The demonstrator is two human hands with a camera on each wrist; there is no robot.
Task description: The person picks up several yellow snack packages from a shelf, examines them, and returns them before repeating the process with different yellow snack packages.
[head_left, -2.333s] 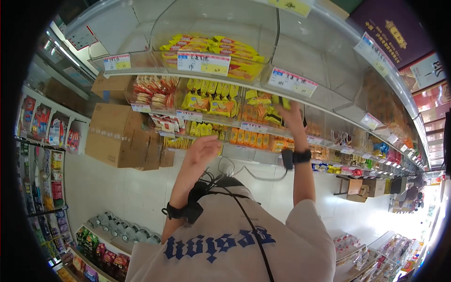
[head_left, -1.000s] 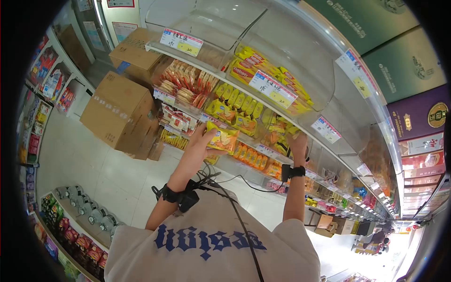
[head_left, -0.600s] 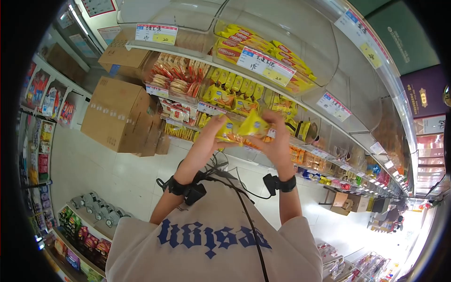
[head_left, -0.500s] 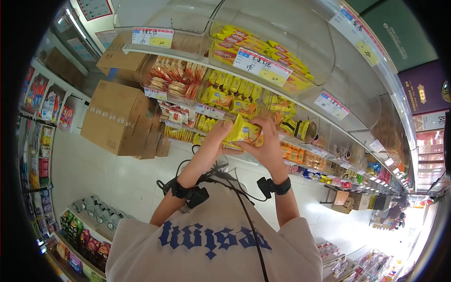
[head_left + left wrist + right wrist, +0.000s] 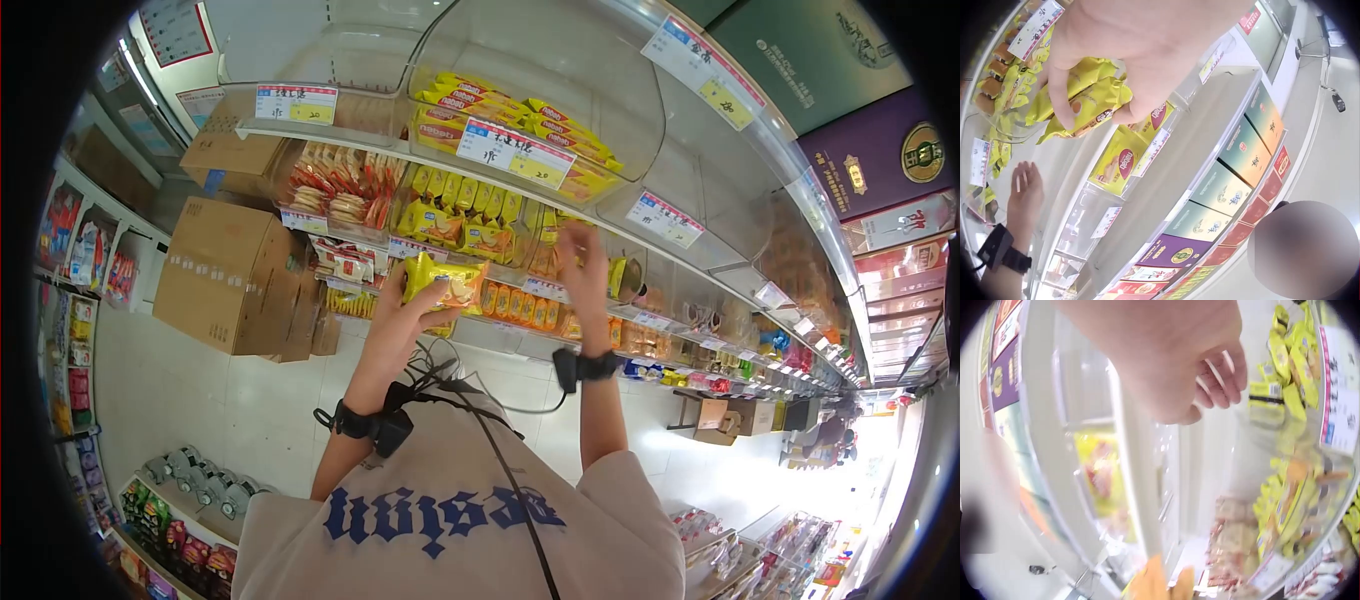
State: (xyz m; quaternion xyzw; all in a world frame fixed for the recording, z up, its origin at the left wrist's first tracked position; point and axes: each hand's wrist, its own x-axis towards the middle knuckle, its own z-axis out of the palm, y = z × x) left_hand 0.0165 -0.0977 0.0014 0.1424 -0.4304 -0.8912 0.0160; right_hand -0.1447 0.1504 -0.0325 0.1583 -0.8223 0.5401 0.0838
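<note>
My left hand [image 5: 398, 322] grips yellow biscuit packets [image 5: 455, 284] in front of the shelves. In the left wrist view, two packets [image 5: 1094, 106] lie side by side between its thumb and fingers. My right hand [image 5: 585, 268] is raised at the second shelf, near a bin holding yellow packets [image 5: 548, 240]. Its fingers [image 5: 1229, 378] are loosely bent with nothing in them in the right wrist view. Left of that bin, a fuller one holds rows of similar yellow packets [image 5: 455, 225].
Yellow wafer packs [image 5: 500, 115] fill a clear bin on the shelf above. Red-and-white packets [image 5: 345, 185] are at the left of the second shelf. Cardboard boxes [image 5: 225, 275] stand at the left. Price tags [image 5: 515, 153] line the shelf edges, and cables hang from my wrists.
The left hand was without packets at first, then held one. Both hands met at the packets. Since then the right hand has moved away toward the bin, while the left keeps the packets.
</note>
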